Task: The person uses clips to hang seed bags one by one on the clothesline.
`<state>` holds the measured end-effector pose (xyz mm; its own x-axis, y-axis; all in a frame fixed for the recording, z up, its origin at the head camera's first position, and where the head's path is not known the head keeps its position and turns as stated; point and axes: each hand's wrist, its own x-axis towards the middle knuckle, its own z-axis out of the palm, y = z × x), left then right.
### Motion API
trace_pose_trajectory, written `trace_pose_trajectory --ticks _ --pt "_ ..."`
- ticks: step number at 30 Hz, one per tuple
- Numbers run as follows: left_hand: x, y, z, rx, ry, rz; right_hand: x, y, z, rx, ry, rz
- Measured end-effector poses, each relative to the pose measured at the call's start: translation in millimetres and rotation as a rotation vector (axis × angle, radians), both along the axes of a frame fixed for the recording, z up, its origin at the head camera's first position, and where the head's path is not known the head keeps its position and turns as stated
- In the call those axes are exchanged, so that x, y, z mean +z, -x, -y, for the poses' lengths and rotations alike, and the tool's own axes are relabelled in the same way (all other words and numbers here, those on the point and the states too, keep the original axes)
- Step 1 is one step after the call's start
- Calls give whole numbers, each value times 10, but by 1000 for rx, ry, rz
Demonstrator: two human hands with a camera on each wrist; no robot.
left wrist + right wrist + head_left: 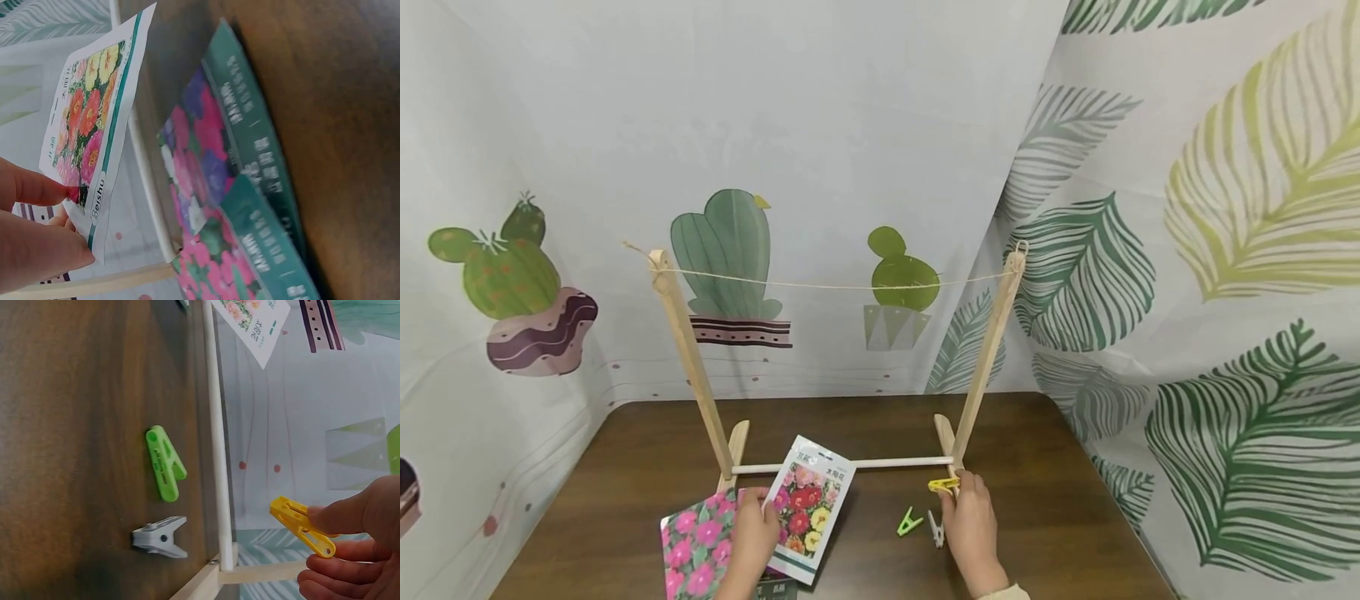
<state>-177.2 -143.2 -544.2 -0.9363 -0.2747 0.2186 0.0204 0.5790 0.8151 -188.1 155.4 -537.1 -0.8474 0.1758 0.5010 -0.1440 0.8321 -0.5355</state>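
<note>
My left hand [756,533] pinches a white-bordered seed packet [811,508], printed with red, pink and yellow flowers, by its lower left edge. The packet is raised and tilted. Beneath that hand, two more seed packets with pink and purple flowers [194,144] overlap on the table. My right hand [970,525] holds a yellow clothespin [303,526] between thumb and fingers, near the foot of the right post. A green clothespin [164,464] and a grey clothespin [160,537] lie on the table to the left of this hand.
A wooden frame stands on the brown table [595,517], with a left post [692,367], a right post [988,358] and a white crossbar [902,462] low between them. A thin string [835,287] spans the post tops. Behind hangs a cloth backdrop [850,125] with painted plants.
</note>
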Motion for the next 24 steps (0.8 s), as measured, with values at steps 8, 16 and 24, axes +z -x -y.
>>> trace_pose_trajectory --ticks 8,16,24 --pt "159 -13 31 30 -26 -79 149 38 52 44 -1 -22" --pt "257 -12 73 62 -36 -95 256 83 93 55 18 -49" --pt "350 -28 143 78 -44 -125 386 137 111 74 8 -116"
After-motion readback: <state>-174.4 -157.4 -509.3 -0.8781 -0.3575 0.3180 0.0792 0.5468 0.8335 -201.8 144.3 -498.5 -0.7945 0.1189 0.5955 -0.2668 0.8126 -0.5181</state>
